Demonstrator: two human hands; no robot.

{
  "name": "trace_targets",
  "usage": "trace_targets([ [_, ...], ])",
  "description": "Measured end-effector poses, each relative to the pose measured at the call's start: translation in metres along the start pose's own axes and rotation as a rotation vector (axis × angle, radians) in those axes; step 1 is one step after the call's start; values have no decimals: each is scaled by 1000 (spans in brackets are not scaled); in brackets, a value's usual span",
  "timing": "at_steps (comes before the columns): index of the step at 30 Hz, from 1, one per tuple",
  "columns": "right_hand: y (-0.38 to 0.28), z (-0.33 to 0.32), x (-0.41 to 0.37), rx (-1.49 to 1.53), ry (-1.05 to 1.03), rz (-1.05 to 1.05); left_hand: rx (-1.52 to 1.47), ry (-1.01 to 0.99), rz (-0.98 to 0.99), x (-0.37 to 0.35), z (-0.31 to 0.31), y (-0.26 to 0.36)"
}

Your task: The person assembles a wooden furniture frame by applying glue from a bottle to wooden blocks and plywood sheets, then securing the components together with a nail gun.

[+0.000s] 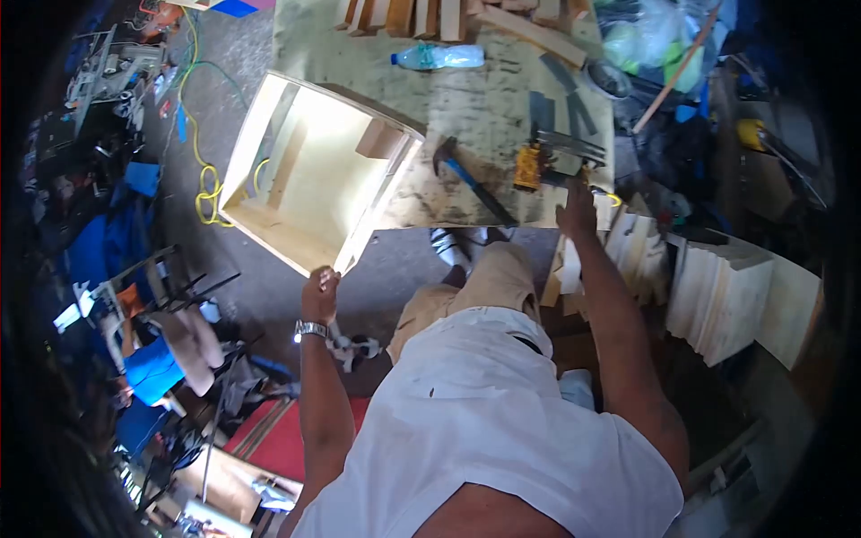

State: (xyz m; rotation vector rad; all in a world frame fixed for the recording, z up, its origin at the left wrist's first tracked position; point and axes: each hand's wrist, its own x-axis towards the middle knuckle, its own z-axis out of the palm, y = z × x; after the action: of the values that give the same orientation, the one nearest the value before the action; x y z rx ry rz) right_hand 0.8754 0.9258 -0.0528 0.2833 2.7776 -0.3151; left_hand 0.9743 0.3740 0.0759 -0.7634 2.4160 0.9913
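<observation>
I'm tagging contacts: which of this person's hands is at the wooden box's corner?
The left hand, the one with a wristwatch; the right hand is by the yellow tool.

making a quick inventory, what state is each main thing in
wooden box: open side facing the camera
left hand: closed on the box's near corner
right hand: at the orange-bodied tool, grip unclear
plastic bottle: lying on its side, capped
hammer: lying, not held
wood pieces: lying on the table
wristwatch: strapped around left wrist
</observation>
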Motion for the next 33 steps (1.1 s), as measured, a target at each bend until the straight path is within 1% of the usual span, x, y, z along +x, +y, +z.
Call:
trace_targets([
  [1,-4,0,23,-51,-10,-51,54,-27,-70,-11,-7,11],
  [2,-6,1,43,-106,-16,-101,72,-12,-101,-19,-13,9],
  [6,-19,-2,77,-240,-241,-94,138,58,-213,-47,-22,-7],
  [7,-20,-2,83,-281,-271,-105,155,81,-238,-54,-22,-10],
  [10,-13,15,93,-351,-201,-191,108,91,-377,-69,-10,-17],
  [11,-10,14,95,-365,-217,-214,155,51,-384,-73,-6,-15],
  [14,-2,-1,106,-172,-363,-210,160,84,-329,-73,14,-32],
  [15,-2,-4,105,-135,-355,-203,67,141,-271,-66,19,-30],
  [16,-1,-11,100,-134,-339,-209,95,141,-214,-57,18,-2],
  [17,-2,-19,97,-132,-318,-219,120,146,-154,-43,13,42],
  [19,3,-21,94,-152,-311,-220,93,180,-124,-16,4,109],
  [21,5,-30,89,-105,-290,-165,41,263,123,18,-2,128],
  [23,11,-33,80,-24,-255,-124,-112,282,314,47,-10,177],
  [24,1,-47,76,-17,-291,-63,-111,265,417,61,-15,193],
  [26,-22,-85,68,-8,-349,55,-151,215,512,72,-16,227],
  [27,-8,-68,58,57,-168,-5,-137,186,528,74,-16,240],
  [29,-6,-74,38,108,-207,99,-119,119,549,80,-6,251],
  [30,-7,-76,25,134,-227,152,-16,106,550,86,1,254],
  [32,-12,-74,-9,240,-142,204,209,57,604,104,17,253],
  [33,-16,-71,-28,292,-97,234,265,81,644,112,22,251],
])
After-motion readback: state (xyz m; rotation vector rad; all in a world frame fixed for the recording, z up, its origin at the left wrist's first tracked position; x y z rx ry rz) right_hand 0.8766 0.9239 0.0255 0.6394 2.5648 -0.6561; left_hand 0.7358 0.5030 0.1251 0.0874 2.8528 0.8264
